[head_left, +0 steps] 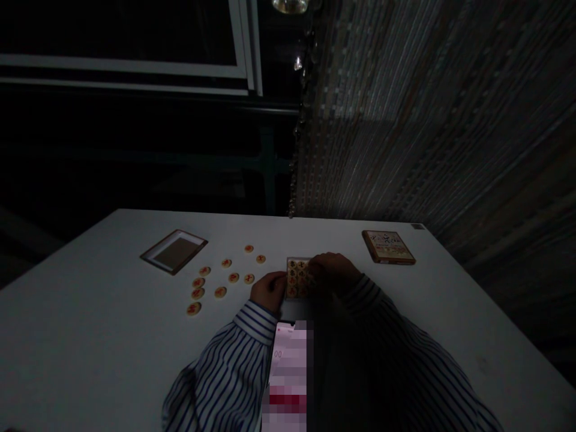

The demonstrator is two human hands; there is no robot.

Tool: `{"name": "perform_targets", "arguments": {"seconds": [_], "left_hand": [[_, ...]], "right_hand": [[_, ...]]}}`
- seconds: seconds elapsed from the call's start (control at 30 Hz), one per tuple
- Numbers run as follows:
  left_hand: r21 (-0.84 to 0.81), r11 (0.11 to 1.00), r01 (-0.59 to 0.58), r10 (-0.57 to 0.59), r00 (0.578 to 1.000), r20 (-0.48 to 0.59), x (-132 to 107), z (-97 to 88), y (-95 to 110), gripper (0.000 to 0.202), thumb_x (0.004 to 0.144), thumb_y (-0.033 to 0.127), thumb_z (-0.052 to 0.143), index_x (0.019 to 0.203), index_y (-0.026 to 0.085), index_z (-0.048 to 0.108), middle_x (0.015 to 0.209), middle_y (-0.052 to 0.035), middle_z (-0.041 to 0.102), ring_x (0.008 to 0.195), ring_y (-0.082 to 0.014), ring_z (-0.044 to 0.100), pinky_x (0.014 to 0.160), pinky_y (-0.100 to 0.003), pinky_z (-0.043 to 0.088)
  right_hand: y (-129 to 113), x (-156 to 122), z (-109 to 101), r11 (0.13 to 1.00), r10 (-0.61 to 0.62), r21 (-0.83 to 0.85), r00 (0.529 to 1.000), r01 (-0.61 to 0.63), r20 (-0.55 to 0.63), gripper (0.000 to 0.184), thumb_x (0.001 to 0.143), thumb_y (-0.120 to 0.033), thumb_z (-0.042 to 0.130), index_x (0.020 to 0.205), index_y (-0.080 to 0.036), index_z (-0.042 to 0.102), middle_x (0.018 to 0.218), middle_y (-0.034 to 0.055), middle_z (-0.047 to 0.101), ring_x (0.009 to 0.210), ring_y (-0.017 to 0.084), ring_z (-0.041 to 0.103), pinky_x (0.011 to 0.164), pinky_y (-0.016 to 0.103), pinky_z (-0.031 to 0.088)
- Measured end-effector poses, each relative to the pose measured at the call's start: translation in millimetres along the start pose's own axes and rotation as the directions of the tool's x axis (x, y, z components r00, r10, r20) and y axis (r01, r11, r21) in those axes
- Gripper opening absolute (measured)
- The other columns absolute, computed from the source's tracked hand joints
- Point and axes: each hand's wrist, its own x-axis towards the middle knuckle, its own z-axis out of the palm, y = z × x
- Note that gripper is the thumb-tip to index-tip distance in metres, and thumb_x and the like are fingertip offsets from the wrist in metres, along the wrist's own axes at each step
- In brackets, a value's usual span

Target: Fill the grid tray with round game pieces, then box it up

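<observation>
A small square tray (pixel 297 273) with round wooden game pieces packed in rows lies on the white table (pixel 90 336). My left hand (pixel 269 290) rests curled against the tray's left side. My right hand (pixel 333 271) lies over the tray's right side, fingers bent down on the pieces. The light is dim, so whether either hand pinches a piece is unclear. Several loose round pieces (pixel 220 278) with red marks are scattered on the table left of the tray. Both arms wear striped sleeves.
A flat box lid or frame (pixel 174 251) lies at the left back of the table. A patterned box (pixel 388 246) lies at the right back. A lit phone screen (pixel 288 372) hangs below my hands. A woven curtain (pixel 427 120) hangs behind.
</observation>
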Motion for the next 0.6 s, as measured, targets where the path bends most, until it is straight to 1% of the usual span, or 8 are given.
{"name": "perform_targets", "arguments": {"seconds": [0.17,0.4,0.53,0.6], "left_hand": [[-0.028,1.0,0.003,-0.004,0.999,-0.032,-0.9,0.3,0.8,0.024,0.068,0.029,0.049,0.083,0.015,0.063,0.076,-0.0045,0.065,0.071,-0.0149,0.059,0.067,-0.027,0.048],[-0.018,0.999,-0.035,0.033,0.996,-0.087,-2.4,-1.0,2.9,0.02,0.068,0.027,0.049,0.08,0.017,0.063,0.077,-0.0034,0.065,0.071,-0.0143,0.059,0.068,-0.028,0.047],[-0.033,0.997,-0.073,0.07,0.995,-0.076,-5.0,-5.1,6.2,0.021,0.069,0.027,0.049,0.081,0.016,0.062,0.078,-0.0041,0.065,0.071,-0.0141,0.059,0.067,-0.028,0.048],[-0.027,0.996,-0.09,0.088,0.994,-0.07,-7.2,-9.5,9.5,0.021,0.07,0.027,0.049,0.082,0.016,0.062,0.079,-0.0041,0.065,0.072,-0.014,0.058,0.068,-0.028,0.048]], "right_hand": [[-1.9,-0.4,-1.9,1.0,0.014,0.0,1.0,-0.014,0.009,0.029,0.081,-0.033,0.036,0.092,-0.019,0.058,0.089,0.0062,0.062,0.084,0.015,0.055,0.07,0.024,0.036],[-3.6,-3.5,-2.3,0.999,-0.018,0.026,0.998,0.019,-0.064,0.031,0.083,-0.033,0.033,0.095,-0.018,0.057,0.09,0.0063,0.062,0.084,0.015,0.054,0.072,0.024,0.036],[-4.5,-4.6,-3.3,0.998,-0.032,0.046,0.995,0.037,-0.098,0.031,0.083,-0.032,0.033,0.095,-0.017,0.057,0.091,0.0061,0.062,0.085,0.015,0.054,0.073,0.025,0.036],[-4.4,-4.5,-2.5,0.997,-0.06,0.047,0.991,0.066,-0.123,0.031,0.083,-0.031,0.032,0.095,-0.017,0.057,0.091,0.006,0.062,0.084,0.015,0.054,0.074,0.025,0.036]]}}
